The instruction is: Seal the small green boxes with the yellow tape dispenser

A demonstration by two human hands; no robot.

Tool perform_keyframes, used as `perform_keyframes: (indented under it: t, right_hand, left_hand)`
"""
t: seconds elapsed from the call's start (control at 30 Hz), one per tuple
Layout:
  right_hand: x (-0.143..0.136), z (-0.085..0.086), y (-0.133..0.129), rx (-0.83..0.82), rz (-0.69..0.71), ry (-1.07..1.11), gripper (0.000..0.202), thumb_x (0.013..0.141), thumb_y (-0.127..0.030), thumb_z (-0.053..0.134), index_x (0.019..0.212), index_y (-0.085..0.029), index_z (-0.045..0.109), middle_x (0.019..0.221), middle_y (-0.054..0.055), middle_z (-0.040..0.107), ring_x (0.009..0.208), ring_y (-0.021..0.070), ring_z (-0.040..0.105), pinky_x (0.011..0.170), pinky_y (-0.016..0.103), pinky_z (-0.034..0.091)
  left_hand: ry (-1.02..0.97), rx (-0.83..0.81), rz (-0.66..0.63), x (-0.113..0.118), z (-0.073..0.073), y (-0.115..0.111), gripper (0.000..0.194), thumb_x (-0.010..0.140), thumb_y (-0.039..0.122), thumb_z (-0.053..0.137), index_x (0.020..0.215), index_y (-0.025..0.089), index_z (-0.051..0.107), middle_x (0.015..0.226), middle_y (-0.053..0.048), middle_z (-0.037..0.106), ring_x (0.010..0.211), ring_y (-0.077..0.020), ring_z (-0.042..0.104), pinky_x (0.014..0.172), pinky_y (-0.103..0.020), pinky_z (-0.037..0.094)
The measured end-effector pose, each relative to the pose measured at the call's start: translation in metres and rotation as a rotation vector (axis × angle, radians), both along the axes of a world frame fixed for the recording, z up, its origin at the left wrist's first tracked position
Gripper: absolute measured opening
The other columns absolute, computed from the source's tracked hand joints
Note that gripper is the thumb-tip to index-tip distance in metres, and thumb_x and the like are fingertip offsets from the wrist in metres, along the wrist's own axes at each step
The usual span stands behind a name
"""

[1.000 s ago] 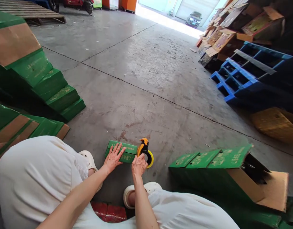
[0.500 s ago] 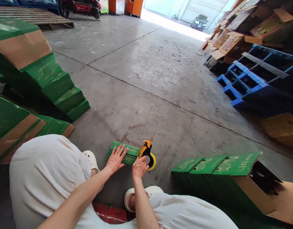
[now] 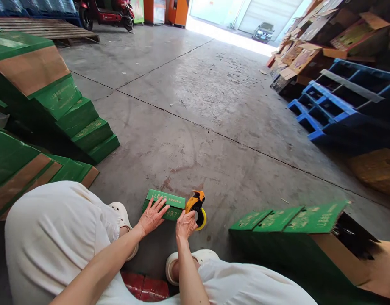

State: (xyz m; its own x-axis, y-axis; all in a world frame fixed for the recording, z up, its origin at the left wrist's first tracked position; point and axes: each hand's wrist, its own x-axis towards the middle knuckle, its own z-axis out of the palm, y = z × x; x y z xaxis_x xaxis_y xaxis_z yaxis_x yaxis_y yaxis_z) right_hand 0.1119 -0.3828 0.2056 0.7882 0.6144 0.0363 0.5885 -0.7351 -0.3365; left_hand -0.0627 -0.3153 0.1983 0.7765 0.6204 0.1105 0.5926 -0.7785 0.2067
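Note:
A small green cardboard box (image 3: 179, 202) with pale printed lettering rests on the floor between my feet; a seam runs along its top. My left hand (image 3: 152, 218) lies flat on the box top with its fingers spread. At the box's right end, my right hand (image 3: 186, 224) has its fingers wrapped round a tape dispenser (image 3: 195, 201). The dispenser has an orange and black head and a yellow-edged roll, and its head stands beside the box's right edge. Whether any tape is stuck to the box I cannot tell.
Stacked green cartons (image 3: 83, 118) stand at my left. To the right is a larger green carton (image 3: 287, 220), its end flap open. Blue pallets (image 3: 331, 106) and piled cardboard boxes (image 3: 306, 59) line the right side. Farther off are a wooden pallet (image 3: 45, 29) and a red scooter (image 3: 109, 12).
My right hand and the tape dispenser have shifted slightly down and tilted a little. My left hand has slid slightly down on the box, baring more of its top.

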Motion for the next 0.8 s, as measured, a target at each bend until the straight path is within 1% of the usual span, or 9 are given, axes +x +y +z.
perform_keyframes:
  t: [0.13, 0.27, 0.33, 0.43, 0.53, 0.67, 0.8]
  right_hand:
    - [0.000, 0.003, 0.000, -0.028, -0.023, 0.035, 0.034, 0.107, -0.035, 0.038, 0.114, -0.009, 0.059, 0.104, 0.027, 0.075, 0.104, 0.0367, 0.074, 0.086, 0.041, 0.047]
    - [0.001, 0.003, -0.002, -0.016, -0.030, 0.056, 0.032, 0.106, -0.036, 0.040, 0.113, -0.010, 0.057, 0.099, 0.025, 0.075, 0.101, 0.0369, 0.074, 0.084, 0.041, 0.048]
    - [0.002, 0.003, -0.003, 0.000, -0.031, 0.058, 0.031, 0.105, -0.037, 0.039, 0.111, -0.012, 0.056, 0.097, 0.024, 0.075, 0.099, 0.0367, 0.074, 0.083, 0.041, 0.047]
    - [0.003, 0.004, -0.003, 0.018, -0.035, 0.084, 0.028, 0.105, -0.037, 0.039, 0.109, -0.014, 0.054, 0.098, 0.024, 0.075, 0.098, 0.0363, 0.074, 0.082, 0.040, 0.047]
    - [0.006, 0.006, -0.003, 0.018, -0.042, 0.141, 0.026, 0.104, -0.036, 0.040, 0.110, -0.015, 0.053, 0.101, 0.024, 0.075, 0.101, 0.0363, 0.074, 0.082, 0.039, 0.047]
    - [0.010, 0.007, -0.003, 0.021, -0.055, 0.177, 0.025, 0.102, -0.038, 0.042, 0.109, -0.017, 0.053, 0.101, 0.022, 0.076, 0.099, 0.0359, 0.075, 0.079, 0.039, 0.048]
    - [0.014, 0.007, -0.004, 0.027, -0.076, 0.202, 0.025, 0.099, -0.042, 0.043, 0.107, -0.021, 0.054, 0.100, 0.018, 0.078, 0.097, 0.0339, 0.075, 0.075, 0.038, 0.049]
  left_hand:
    - [0.005, -0.004, 0.049, 0.007, 0.006, -0.005, 0.070, 0.092, 0.037, 0.074, 0.157, 0.025, 0.049, 0.170, -0.014, 0.040, 0.162, -0.0325, 0.029, 0.132, -0.062, 0.018]
    - [0.010, -0.010, 0.061, 0.009, 0.008, -0.006, 0.065, 0.092, 0.036, 0.072, 0.153, 0.022, 0.054, 0.168, -0.014, 0.044, 0.159, -0.0328, 0.034, 0.131, -0.060, 0.024]
    - [0.009, -0.011, 0.054, 0.008, 0.008, -0.004, 0.064, 0.091, 0.036, 0.072, 0.151, 0.021, 0.057, 0.168, -0.014, 0.045, 0.159, -0.0332, 0.035, 0.131, -0.060, 0.025]
    - [0.018, -0.009, 0.044, 0.007, 0.008, -0.002, 0.066, 0.090, 0.037, 0.072, 0.153, 0.021, 0.056, 0.169, -0.014, 0.044, 0.159, -0.0341, 0.035, 0.131, -0.060, 0.024]
    - [0.037, -0.005, 0.034, 0.007, 0.009, -0.001, 0.066, 0.091, 0.033, 0.070, 0.154, 0.023, 0.055, 0.169, -0.014, 0.043, 0.158, -0.0338, 0.036, 0.130, -0.060, 0.027]
    - [0.058, 0.003, 0.004, 0.006, 0.010, 0.003, 0.061, 0.090, 0.025, 0.069, 0.150, 0.025, 0.058, 0.166, -0.011, 0.048, 0.156, -0.0323, 0.042, 0.126, -0.057, 0.034]
    - [0.054, 0.026, -0.056, 0.005, 0.006, 0.010, 0.061, 0.092, 0.023, 0.067, 0.152, 0.024, 0.056, 0.161, -0.013, 0.055, 0.152, -0.0310, 0.048, 0.126, -0.056, 0.036]
